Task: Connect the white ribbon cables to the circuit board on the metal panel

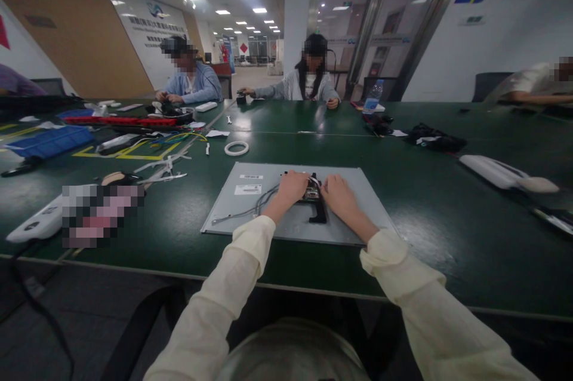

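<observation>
A flat grey panel (pixel 349 226) lies on the green table, with white labels at its upper left. On its middle sits a black bracket (pixel 319 211) around a small circuit board (pixel 312 191). My left hand (pixel 293 185) is at the board's left edge, its fingers closed on something I cannot make out. My right hand (pixel 338 193) touches the right side of the board, fingers bent together near a short cable; what they hold is hidden. Grey cables (pixel 257 208) run from beneath my left hand toward the panel's lower left.
A white ring (pixel 236 148) lies behind the panel. To the left are a blue tray (pixel 51 141), cable ties (pixel 165 171) and a white device (pixel 42 217). Another white device (pixel 496 172) lies right. Two people (pixel 192 79) (pixel 308 79) sit across the green table (pixel 430 214).
</observation>
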The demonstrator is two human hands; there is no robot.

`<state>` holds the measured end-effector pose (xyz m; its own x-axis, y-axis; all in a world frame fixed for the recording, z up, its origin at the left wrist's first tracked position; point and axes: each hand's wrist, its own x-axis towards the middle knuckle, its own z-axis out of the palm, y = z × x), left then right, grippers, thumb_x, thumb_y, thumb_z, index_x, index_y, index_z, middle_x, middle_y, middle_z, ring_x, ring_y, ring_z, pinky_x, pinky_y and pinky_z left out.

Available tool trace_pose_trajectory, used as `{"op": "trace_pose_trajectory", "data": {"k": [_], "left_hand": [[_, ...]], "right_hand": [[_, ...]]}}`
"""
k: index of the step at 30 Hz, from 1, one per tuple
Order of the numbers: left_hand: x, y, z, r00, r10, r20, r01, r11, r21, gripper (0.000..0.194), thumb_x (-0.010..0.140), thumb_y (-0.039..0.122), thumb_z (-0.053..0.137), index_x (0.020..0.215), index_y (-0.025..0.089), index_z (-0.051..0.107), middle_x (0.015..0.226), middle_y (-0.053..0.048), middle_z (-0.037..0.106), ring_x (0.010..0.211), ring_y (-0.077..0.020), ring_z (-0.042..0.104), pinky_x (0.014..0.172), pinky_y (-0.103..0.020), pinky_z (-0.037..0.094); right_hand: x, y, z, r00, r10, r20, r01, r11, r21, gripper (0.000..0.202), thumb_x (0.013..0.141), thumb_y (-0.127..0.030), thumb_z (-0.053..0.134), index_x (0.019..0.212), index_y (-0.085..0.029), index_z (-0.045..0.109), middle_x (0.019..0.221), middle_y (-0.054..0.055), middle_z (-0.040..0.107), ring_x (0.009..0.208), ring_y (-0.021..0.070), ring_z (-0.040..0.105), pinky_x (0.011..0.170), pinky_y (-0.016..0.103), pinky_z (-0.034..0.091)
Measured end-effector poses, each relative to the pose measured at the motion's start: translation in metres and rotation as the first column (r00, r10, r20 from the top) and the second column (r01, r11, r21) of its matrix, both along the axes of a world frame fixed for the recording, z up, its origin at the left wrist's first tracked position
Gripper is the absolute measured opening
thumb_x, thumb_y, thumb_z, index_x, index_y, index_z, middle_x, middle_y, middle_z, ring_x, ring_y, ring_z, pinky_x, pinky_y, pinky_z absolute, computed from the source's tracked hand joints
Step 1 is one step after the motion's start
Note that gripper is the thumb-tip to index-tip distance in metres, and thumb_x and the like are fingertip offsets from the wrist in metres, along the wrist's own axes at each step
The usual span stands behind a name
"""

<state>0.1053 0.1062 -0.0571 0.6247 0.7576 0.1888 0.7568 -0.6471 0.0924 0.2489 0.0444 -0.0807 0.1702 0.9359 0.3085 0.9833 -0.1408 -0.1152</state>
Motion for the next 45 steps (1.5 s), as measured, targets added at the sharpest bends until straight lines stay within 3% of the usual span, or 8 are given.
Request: {"op": "trace_pose_trajectory", "data": {"k": [11,18,22,26,28,35,39,45], "left_hand": [[0.001,-0.001,0.001,1.000,0.018,0.016,-0.017,0.999,-0.038,0.033,0.092,0.024,0.032,0.115,0.023,0.056,0.101,-0.008,0.065,0.100,-0.0197,0.056,0.084,-0.032,0.044],[-0.005,0.003,0.001,0.949,-0.046,0.313,0.051,0.999,-0.010,0.036,0.094,0.020,0.026,0.121,0.016,0.049,0.118,-0.007,0.058,0.108,-0.0137,0.052,0.095,-0.025,0.038],[-0.010,-0.008,0.015,0.936,-0.105,0.335,0.065,0.990,0.127,0.030,0.093,0.018,0.028,0.114,0.015,0.049,0.114,-0.007,0.058,0.107,-0.0146,0.052,0.095,-0.026,0.037],[-0.012,-0.027,0.028,0.981,-0.092,0.171,0.068,0.988,0.138,0.025,0.094,0.021,0.028,0.110,0.017,0.047,0.102,-0.008,0.059,0.094,-0.0165,0.057,0.081,-0.026,0.043],[-0.012,-0.033,0.028,0.993,-0.098,0.069,0.090,0.989,0.118,0.023,0.093,0.021,0.029,0.110,0.018,0.044,0.099,-0.008,0.060,0.087,-0.0174,0.060,0.073,-0.026,0.044],[-0.011,-0.037,0.023,0.989,-0.148,-0.019,0.149,0.984,0.096,0.023,0.092,0.020,0.031,0.110,0.014,0.045,0.093,-0.011,0.063,0.086,-0.0203,0.062,0.072,-0.028,0.044],[-0.013,-0.036,0.024,0.977,-0.141,0.158,0.138,0.990,0.027,0.025,0.091,0.023,0.035,0.111,0.017,0.048,0.092,-0.008,0.065,0.086,-0.0196,0.062,0.073,-0.028,0.045],[-0.021,-0.031,0.022,0.849,-0.293,0.440,0.331,0.943,-0.011,0.032,0.085,0.024,0.047,0.116,0.017,0.049,0.097,-0.004,0.065,0.084,-0.0151,0.061,0.077,-0.024,0.045]], "right_hand": [[0.000,-0.013,0.003,0.993,0.031,0.117,-0.029,0.999,-0.017,0.017,0.088,-0.027,0.043,0.093,-0.013,0.051,0.096,0.014,0.051,0.090,0.0236,0.049,0.073,0.031,0.037],[0.006,-0.010,0.016,0.965,0.139,-0.221,-0.115,0.986,0.119,0.017,0.080,-0.013,0.043,0.095,-0.014,0.052,0.097,0.010,0.056,0.090,0.0183,0.052,0.079,0.028,0.039],[0.001,-0.011,0.030,0.776,0.255,-0.577,-0.125,0.959,0.256,0.018,0.082,-0.023,0.041,0.091,-0.015,0.055,0.092,0.007,0.060,0.079,0.0144,0.057,0.075,0.026,0.042],[-0.008,-0.015,0.043,0.453,0.202,-0.868,-0.164,0.976,0.141,0.036,0.086,-0.044,0.036,0.085,-0.015,0.057,0.074,0.006,0.062,0.065,0.0136,0.058,0.054,0.023,0.040],[-0.012,-0.017,0.046,0.359,0.166,-0.919,-0.210,0.973,0.094,0.046,0.085,-0.054,0.034,0.080,-0.014,0.057,0.069,0.006,0.060,0.060,0.0131,0.057,0.048,0.021,0.035],[-0.012,-0.018,0.043,0.284,0.196,-0.939,-0.280,0.953,0.115,0.043,0.073,-0.057,0.054,0.069,-0.015,0.051,0.062,0.000,0.053,0.054,0.0077,0.048,0.045,0.018,0.028],[-0.005,-0.017,0.041,0.209,0.230,-0.951,-0.234,0.956,0.180,0.037,0.067,-0.050,0.061,0.066,-0.015,0.049,0.059,-0.003,0.048,0.053,0.0061,0.043,0.046,0.018,0.027],[0.001,-0.018,0.043,0.160,0.197,-0.967,-0.139,0.975,0.175,0.029,0.065,-0.042,0.062,0.069,-0.016,0.053,0.063,-0.002,0.052,0.057,0.0070,0.047,0.049,0.017,0.031]]}}
